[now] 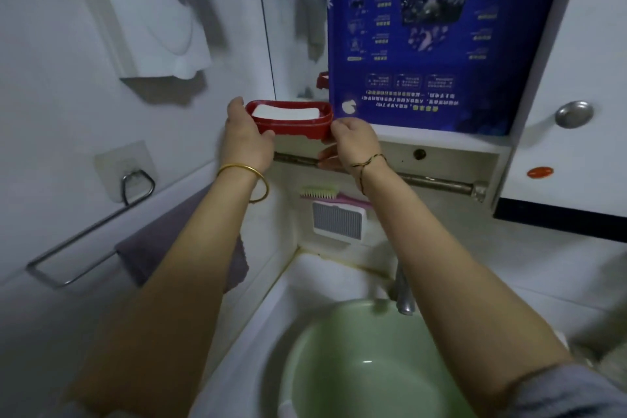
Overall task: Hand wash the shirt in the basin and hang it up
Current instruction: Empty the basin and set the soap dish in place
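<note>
In a small white washroom, the left hand (246, 136) and the right hand (353, 142) each grip one end of the red soap dish (295, 127), its long axis running across between them, well above the green basin (339, 366); no shirt shows.

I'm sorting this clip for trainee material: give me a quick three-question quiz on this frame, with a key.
1. True or false: the left hand and the right hand both hold the red soap dish.
2. The green basin sits: A) on the towel rail; B) in the sink below the tap; C) on the floor.
3. Short answer: what lies in the dish?

Key: 1 true; 2 B; 3 a white bar of soap.
</note>
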Demonstrator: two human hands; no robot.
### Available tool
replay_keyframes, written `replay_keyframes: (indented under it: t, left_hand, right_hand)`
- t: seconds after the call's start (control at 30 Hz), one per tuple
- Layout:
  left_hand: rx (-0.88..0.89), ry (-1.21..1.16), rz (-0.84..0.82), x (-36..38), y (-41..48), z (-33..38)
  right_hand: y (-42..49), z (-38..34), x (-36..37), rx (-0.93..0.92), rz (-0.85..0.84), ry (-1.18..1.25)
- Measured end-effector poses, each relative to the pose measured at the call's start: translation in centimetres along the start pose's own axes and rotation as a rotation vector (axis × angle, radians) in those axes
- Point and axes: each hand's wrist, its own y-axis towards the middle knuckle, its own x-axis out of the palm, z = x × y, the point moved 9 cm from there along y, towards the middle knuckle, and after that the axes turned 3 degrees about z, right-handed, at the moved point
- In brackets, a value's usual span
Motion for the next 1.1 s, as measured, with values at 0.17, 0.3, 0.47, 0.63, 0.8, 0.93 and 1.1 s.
replay_keyframes:
  t: [0.17, 0.3, 0.47, 0.63, 0.8, 0.93, 1.1]
  left_hand:
    - [-0.069, 0.077, 0.075, 0.1, 1.0, -0.6]
    - [-0.118, 0.089, 0.123, 0.9, 1.3, -0.9]
    - [-0.146, 0.049, 0.177, 1.7, 2.1, -1.7]
    - [-0.151, 0.027, 0.196, 2.4, 1.7, -1.3]
    - [0.005, 0.133, 0.107, 4.3, 0.4, -0.4]
    - [0.097, 0.246, -0.024, 6.8, -0.1, 0.0]
    - [0.045, 0.41, -0.14, 8.4, -0.2, -0.3]
  right_hand:
    - [1.2, 0.5, 0.9, -0.043, -0.054, -0.055]
    - [2.7, 0.7, 1.0, -0.139, 0.051, -0.242]
    - [3.5, 0.8, 0.9, -0.177, 0.193, -0.481]
    - [3.3, 0.3, 0.4, -0.156, 0.291, -0.612]
    - [3.7, 0.1, 0.7, -0.159, 0.276, -0.608]
    - [3.9, 0.3, 1.1, -0.192, 0.227, -0.614]
    - [3.5, 0.8, 1.3, -0.213, 0.14, -0.605]
